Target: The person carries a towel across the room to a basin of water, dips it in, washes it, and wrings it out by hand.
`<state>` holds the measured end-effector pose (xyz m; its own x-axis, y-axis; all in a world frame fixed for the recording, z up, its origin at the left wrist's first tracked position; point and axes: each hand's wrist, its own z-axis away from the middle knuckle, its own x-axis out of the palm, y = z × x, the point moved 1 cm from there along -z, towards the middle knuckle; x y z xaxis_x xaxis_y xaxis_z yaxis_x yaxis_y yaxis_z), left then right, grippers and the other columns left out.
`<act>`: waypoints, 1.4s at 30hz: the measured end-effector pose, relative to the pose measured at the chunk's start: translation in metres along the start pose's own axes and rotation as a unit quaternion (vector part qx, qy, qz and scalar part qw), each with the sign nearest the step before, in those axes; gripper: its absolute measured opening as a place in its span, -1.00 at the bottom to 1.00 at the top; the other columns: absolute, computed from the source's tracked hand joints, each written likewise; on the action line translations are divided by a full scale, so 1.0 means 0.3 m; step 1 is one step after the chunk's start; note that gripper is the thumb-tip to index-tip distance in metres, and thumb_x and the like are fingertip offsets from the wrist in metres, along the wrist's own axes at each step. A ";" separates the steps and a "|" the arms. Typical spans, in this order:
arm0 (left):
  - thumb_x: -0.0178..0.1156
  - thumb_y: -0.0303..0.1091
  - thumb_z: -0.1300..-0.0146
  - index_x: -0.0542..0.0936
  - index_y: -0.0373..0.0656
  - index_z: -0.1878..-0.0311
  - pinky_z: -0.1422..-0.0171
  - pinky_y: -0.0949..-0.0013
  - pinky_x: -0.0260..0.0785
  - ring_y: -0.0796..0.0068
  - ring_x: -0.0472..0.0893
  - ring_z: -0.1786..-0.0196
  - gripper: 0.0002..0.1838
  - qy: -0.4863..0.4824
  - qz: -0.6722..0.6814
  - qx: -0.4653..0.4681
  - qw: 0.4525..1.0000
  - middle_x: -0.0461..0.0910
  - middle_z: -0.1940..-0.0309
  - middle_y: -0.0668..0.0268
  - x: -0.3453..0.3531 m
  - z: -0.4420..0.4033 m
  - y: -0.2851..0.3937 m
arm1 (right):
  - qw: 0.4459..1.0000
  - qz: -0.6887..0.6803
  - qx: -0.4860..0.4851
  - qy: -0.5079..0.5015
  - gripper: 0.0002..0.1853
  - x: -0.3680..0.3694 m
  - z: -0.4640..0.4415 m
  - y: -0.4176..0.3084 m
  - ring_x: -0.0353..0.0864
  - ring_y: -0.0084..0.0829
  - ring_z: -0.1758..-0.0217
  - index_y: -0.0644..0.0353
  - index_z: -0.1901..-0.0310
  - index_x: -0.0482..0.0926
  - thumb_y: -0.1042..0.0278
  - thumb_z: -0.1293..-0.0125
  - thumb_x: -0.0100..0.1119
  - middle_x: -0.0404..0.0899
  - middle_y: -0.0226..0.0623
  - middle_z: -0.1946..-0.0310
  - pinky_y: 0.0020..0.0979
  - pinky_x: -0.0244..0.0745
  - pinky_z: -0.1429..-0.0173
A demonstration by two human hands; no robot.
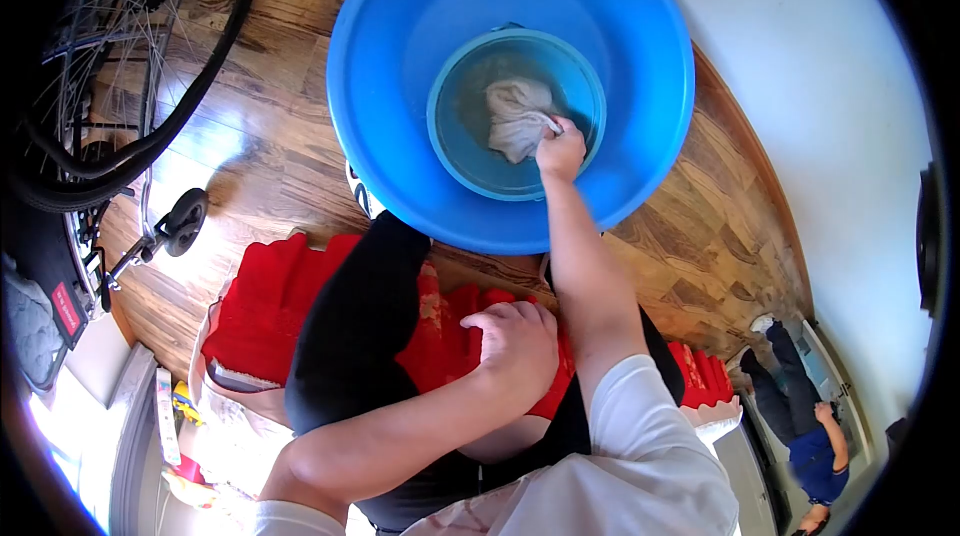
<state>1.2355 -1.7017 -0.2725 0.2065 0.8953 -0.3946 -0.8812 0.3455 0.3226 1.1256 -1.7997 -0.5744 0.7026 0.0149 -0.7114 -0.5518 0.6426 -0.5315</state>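
A large blue plastic tub stands on the wooden floor. Inside it sits a smaller teal basin with cloudy water in it. A wet, whitish cloth lies bunched in the basin. My right hand reaches over the tub's near rim and pinches the cloth's right-hand end, where it is gathered tight. My left hand hangs above my lap, thumb out to the side and the other fingers loosely bent and partly hidden. Nothing shows in it.
Red covering spreads over the seat under me. A wheelchair is at the left, its small caster wheel on the floor. A white wall rises at the right. Another person is at the lower right.
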 end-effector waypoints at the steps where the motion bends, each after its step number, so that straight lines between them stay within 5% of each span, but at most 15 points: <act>1: 0.06 -0.09 -0.32 0.38 -0.31 -0.29 0.05 -0.28 0.45 -0.05 0.56 -0.01 -0.41 0.002 -0.008 -0.005 1.000 0.53 -0.02 -0.03 0.003 -0.002 0.003 | 0.999 -0.014 0.018 0.033 -0.73 0.027 0.020 -0.014 0.62 -0.02 0.01 0.10 0.07 0.67 0.28 -0.19 0.25 0.66 -0.03 0.22 -0.15 0.52 -0.09; 2: 0.06 -0.08 -0.32 0.38 -0.31 -0.29 0.05 -0.28 0.45 -0.05 0.57 -0.01 -0.40 -0.017 -0.010 -0.004 1.000 0.53 -0.02 -0.03 -0.001 -0.003 0.004 | 0.997 -0.027 0.036 0.067 -0.72 0.058 0.038 -0.014 0.63 -0.03 0.02 0.13 0.09 0.67 0.26 -0.18 0.27 0.66 -0.04 0.25 -0.15 0.52 -0.07; 5: 0.07 -0.06 -0.32 0.38 -0.30 -0.29 0.06 -0.27 0.45 -0.05 0.57 0.00 -0.40 -0.045 -0.016 -0.003 0.999 0.54 -0.01 -0.02 -0.011 -0.002 0.000 | 0.969 0.030 -0.105 -0.222 -0.59 0.102 0.094 -0.051 0.68 -0.18 0.07 0.14 0.06 0.68 0.29 0.01 0.48 0.70 -0.12 0.17 -0.24 0.54 0.00; 8: 0.07 -0.06 -0.31 0.42 -0.29 -0.24 0.07 -0.25 0.46 -0.04 0.58 -0.01 -0.43 -0.016 -0.003 -0.010 1.000 0.55 -0.02 -0.01 -0.006 0.013 -0.005 | 0.953 -0.066 -0.082 -0.285 -0.56 0.008 0.094 -0.105 0.70 -0.29 0.15 0.15 0.04 0.68 0.37 0.04 0.50 0.70 -0.13 0.12 -0.32 0.55 0.02; 11: 0.08 -0.01 -0.31 0.45 -0.29 -0.18 0.03 -0.20 0.47 -0.02 0.59 -0.05 -0.44 0.006 0.049 -0.010 0.999 0.55 -0.05 -0.02 -0.035 0.022 -0.018 | 0.960 -0.125 0.096 -0.230 -0.43 -0.157 0.120 -0.182 0.59 -0.48 0.39 0.17 -0.10 0.58 0.49 0.03 0.51 0.65 -0.21 0.27 -0.43 0.47 0.46; 14: 0.08 0.03 -0.32 0.47 -0.29 -0.14 -0.08 -0.06 0.47 0.06 0.58 -0.14 -0.44 -0.004 0.158 0.021 0.987 0.54 -0.11 0.00 -0.088 0.010 -0.068 | 0.951 -0.162 0.156 -0.211 -0.34 -0.311 0.175 -0.253 0.51 -0.53 0.50 0.24 -0.17 0.47 0.50 0.03 0.52 0.60 -0.24 0.32 -0.49 0.32 0.60; 18: 0.05 0.03 -0.34 0.50 -0.27 -0.08 -0.11 -0.06 0.46 -0.03 0.60 -0.08 -0.49 0.018 0.135 0.037 0.990 0.57 -0.06 -0.03 -0.130 -0.005 -0.082 | 0.963 -0.115 0.162 -0.181 -0.33 -0.556 0.322 -0.373 0.45 -0.58 0.53 0.29 -0.15 0.40 0.41 0.00 0.54 0.54 -0.28 0.39 -0.52 0.31 0.59; 22: 0.07 0.02 -0.32 0.44 -0.28 -0.14 -0.13 -0.06 0.44 -0.05 0.59 -0.08 -0.45 0.056 0.198 0.055 0.977 0.54 -0.08 -0.03 -0.136 -0.015 -0.105 | 0.923 -0.248 0.231 -0.184 -0.35 -0.665 0.389 -0.348 0.36 -0.64 0.52 0.24 -0.08 0.36 0.34 -0.01 0.57 0.48 -0.43 0.41 -0.56 0.32 0.51; 26: 0.09 0.04 -0.30 0.36 -0.28 -0.20 -0.17 -0.05 0.42 -0.05 0.53 -0.16 -0.39 0.128 0.166 0.007 0.978 0.50 -0.09 -0.05 -0.138 -0.069 -0.111 | 0.886 -0.337 0.201 -0.247 -0.43 -0.659 0.398 -0.302 0.38 -0.65 0.51 0.25 -0.03 0.41 0.35 -0.05 0.54 0.51 -0.42 0.40 -0.57 0.34 0.52; 32: 0.25 -0.04 -0.21 0.25 -0.27 -0.31 -0.22 -0.03 0.39 -0.05 0.50 -0.21 -0.27 0.225 0.224 -0.042 0.947 0.46 -0.15 -0.06 -0.170 -0.163 -0.085 | 0.902 -0.319 0.124 -0.264 -0.54 -0.709 0.388 -0.375 0.42 -0.68 0.51 0.32 0.07 0.53 0.27 -0.10 0.51 0.54 -0.42 0.46 -0.60 0.32 0.49; 35: 0.29 -0.18 -0.18 0.28 -0.30 -0.26 -0.16 0.11 0.46 0.00 0.59 -0.12 -0.33 0.292 0.387 0.004 0.875 0.56 -0.06 -0.07 -0.189 -0.133 -0.090 | 0.866 -0.385 0.126 -0.292 -0.60 -0.747 0.419 -0.417 0.44 -0.66 0.52 0.32 0.11 0.54 0.28 -0.12 0.49 0.59 -0.38 0.44 -0.59 0.33 0.50; 39: 0.15 -0.38 -0.28 0.45 -0.29 -0.05 0.05 0.12 0.52 -0.04 0.67 0.08 -0.69 0.380 0.423 0.006 0.823 0.67 0.19 -0.03 -0.167 -0.162 -0.153 | 0.857 -0.369 0.108 -0.343 -0.62 -0.781 0.431 -0.421 0.53 -0.64 0.50 0.36 0.11 0.56 0.34 -0.13 0.47 0.63 -0.32 0.42 -0.61 0.38 0.53; 42: 0.06 -0.44 -0.32 0.49 -0.27 0.01 0.13 0.17 0.52 0.02 0.69 0.14 -0.78 0.390 0.399 -0.030 0.829 0.68 0.25 0.00 -0.160 -0.174 -0.182 | 0.862 -0.374 0.096 -0.328 -0.61 -0.759 0.402 -0.407 0.58 -0.60 0.36 0.32 0.00 0.54 0.32 -0.21 0.39 0.66 -0.29 0.31 -0.56 0.45 0.36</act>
<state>1.2514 -1.7782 -0.3162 -0.7696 0.3698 -0.5205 -0.6298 -0.3048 0.7145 1.0872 -1.7890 -0.2921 0.9671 -0.0697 0.2448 0.2070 0.7749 -0.5973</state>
